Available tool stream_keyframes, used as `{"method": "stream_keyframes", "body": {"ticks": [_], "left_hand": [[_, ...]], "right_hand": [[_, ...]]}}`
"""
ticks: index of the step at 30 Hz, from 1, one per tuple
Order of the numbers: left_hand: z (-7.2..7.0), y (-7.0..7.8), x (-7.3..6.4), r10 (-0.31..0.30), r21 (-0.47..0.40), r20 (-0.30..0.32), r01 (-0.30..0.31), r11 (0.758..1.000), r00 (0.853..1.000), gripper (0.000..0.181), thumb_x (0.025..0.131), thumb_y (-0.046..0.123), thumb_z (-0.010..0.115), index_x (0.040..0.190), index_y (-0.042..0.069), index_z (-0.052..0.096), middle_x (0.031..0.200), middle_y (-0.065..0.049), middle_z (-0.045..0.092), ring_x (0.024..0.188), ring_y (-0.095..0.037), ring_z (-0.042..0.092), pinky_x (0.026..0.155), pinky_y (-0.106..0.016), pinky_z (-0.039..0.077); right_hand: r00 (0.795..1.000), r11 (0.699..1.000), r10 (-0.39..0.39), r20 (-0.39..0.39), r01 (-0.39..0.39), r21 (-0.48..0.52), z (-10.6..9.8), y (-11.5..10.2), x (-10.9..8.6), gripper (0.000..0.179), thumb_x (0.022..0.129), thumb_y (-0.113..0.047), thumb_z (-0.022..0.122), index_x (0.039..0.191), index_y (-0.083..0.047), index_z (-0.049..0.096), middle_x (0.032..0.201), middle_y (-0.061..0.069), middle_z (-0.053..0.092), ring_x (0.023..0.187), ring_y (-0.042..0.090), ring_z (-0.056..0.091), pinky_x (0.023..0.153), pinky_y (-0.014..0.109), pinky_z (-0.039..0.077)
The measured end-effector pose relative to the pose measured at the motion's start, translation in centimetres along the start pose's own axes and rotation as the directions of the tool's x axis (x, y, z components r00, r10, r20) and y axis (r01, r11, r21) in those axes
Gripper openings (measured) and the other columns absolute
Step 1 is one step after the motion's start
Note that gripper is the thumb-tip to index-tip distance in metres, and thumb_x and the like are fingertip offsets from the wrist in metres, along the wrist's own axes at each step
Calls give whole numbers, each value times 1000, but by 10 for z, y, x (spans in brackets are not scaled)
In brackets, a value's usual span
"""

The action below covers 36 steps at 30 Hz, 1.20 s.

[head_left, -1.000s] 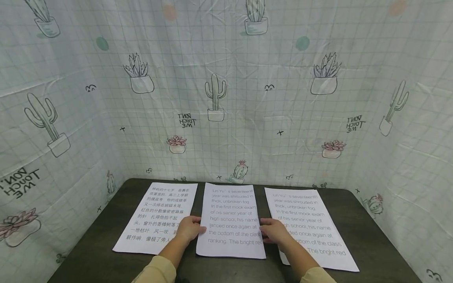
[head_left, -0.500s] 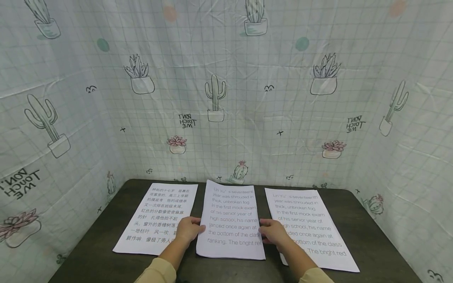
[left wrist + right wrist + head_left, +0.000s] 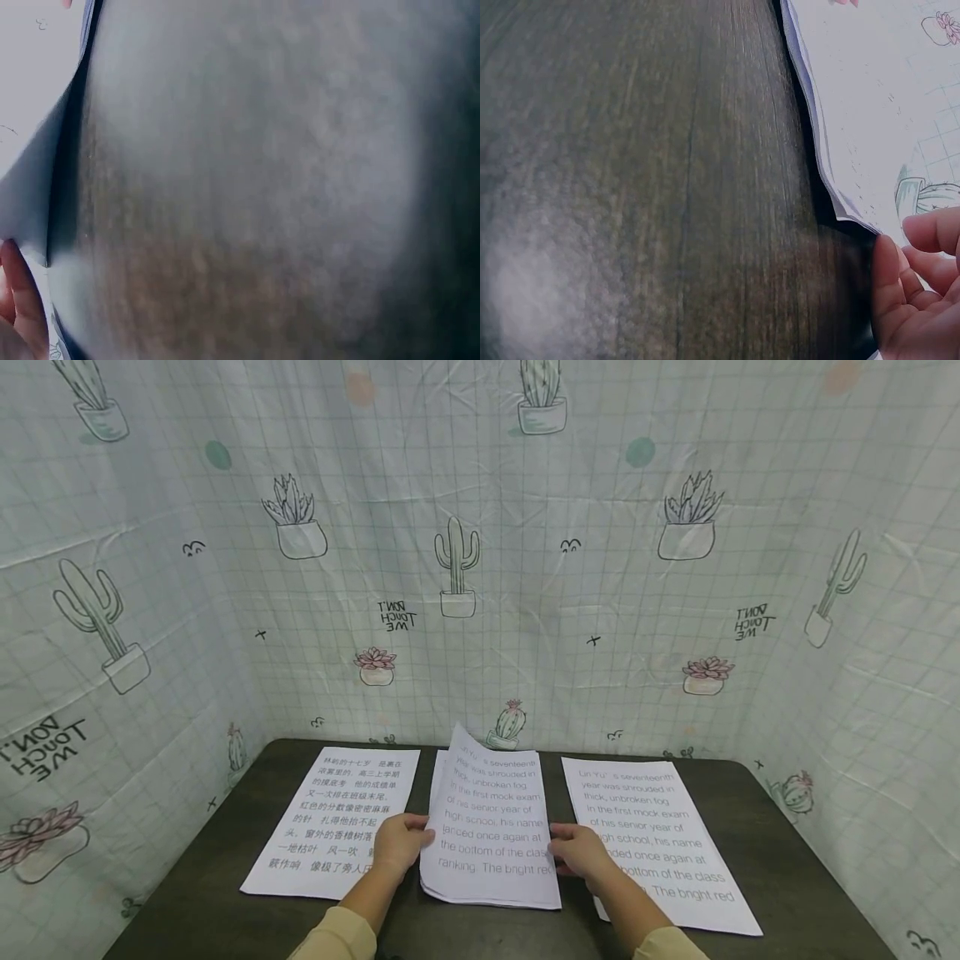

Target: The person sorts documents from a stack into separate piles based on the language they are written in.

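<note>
In the head view a middle stack of printed paper (image 3: 498, 897) with English text lies on the dark table. Its top sheet (image 3: 491, 827) curves upward along the left side, and the far left corner stands raised. My left hand (image 3: 400, 843) pinches this sheet's left edge, thumb on top. On the opposite side, my right hand (image 3: 581, 847) holds the stack's right edge between thumb and fingers. The left wrist view catches fingers (image 3: 22, 296) beside the bent-up paper (image 3: 30, 202). Several layered sheet edges (image 3: 814, 112) show in the right wrist view, meeting my right fingers (image 3: 889, 274).
A paper stack with Chinese text (image 3: 322, 827) lies to the left, partly behind my left hand. To the right is another English-text stack (image 3: 675, 852), partly covered by my right hand. The dark wooden table (image 3: 442, 935) ends against a cactus-print cloth (image 3: 480, 677).
The top sheet's left side has risen from nearly flat, its far left corner curling up and rightward, exposing paper beneath. My left hand has shifted slightly; my right hand stays at the right edge.
</note>
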<state>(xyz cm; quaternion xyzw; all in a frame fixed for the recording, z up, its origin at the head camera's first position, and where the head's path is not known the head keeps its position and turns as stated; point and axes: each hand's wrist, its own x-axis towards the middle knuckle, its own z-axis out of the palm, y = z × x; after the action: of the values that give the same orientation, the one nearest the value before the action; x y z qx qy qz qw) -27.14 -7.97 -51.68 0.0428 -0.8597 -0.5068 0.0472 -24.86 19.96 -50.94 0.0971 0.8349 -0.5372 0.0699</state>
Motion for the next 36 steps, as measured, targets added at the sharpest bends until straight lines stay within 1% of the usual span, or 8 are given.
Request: {"method": "stream_keyframes", "body": {"ticks": [7,12,17,22,26,29,33,36], "left_hand": [[3,-4,0,-12,-17,22,13,1000,1000,25,82,10,72,103,-4,72,96,-17,72,81,-22,66,69,-34,55],[5,-12,2,-63,-129,106,77,989,992,35,87,11,67,118,-7,65,111,-21,68,94,-25,67,81,-38,56],[5,-16,5,-98,-279,203,154,948,974,45,92,11,62,132,-8,55,123,-24,63,96,-19,66,80,-33,58],[4,-13,5,-66,-394,251,164,905,966,51,96,13,57,139,-11,45,128,-27,59,95,-15,66,78,-31,58],[3,-10,4,-56,-422,260,166,891,964,51,96,12,56,141,-9,43,129,-27,58,93,-13,66,77,-30,58],[2,-9,5,-45,-438,275,167,883,960,55,91,4,54,143,-7,42,132,-26,56,92,-13,63,74,-27,56],[1,-5,6,-13,-466,324,171,868,946,66,81,-5,50,146,-5,38,136,-26,53,93,-14,61,74,-26,54],[2,0,6,23,-503,367,178,846,930,70,79,-7,48,148,-4,34,137,-27,54,93,-14,64,75,-28,57]], "right_hand": [[1000,1000,-6,13,6,15,-1,2,1,49,89,-2,55,136,11,49,126,29,59,101,31,67,78,39,59],[1000,1000,-4,12,4,16,-1,1,0,49,90,-2,55,137,10,48,122,27,62,100,31,67,80,41,59],[1000,1000,0,-6,0,16,-2,0,-1,51,88,-2,58,137,10,48,112,22,66,95,27,67,79,42,59],[1000,1000,-4,-26,4,28,-4,-3,-3,56,88,-4,59,141,6,46,107,18,67,87,19,65,77,40,58],[999,993,-24,-34,27,111,-8,-3,-1,59,87,0,57,144,3,43,111,20,67,86,17,67,74,37,57],[999,985,-41,-36,46,166,-12,-1,0,61,86,4,55,146,2,40,112,22,65,84,16,67,71,36,58],[998,982,-54,-38,60,179,-21,-1,-2,63,87,5,53,148,-1,39,111,20,61,83,16,66,69,35,58],[998,982,-58,-24,62,179,-29,-1,-4,63,88,3,53,149,-3,37,112,18,58,86,17,65,71,35,58]]}}
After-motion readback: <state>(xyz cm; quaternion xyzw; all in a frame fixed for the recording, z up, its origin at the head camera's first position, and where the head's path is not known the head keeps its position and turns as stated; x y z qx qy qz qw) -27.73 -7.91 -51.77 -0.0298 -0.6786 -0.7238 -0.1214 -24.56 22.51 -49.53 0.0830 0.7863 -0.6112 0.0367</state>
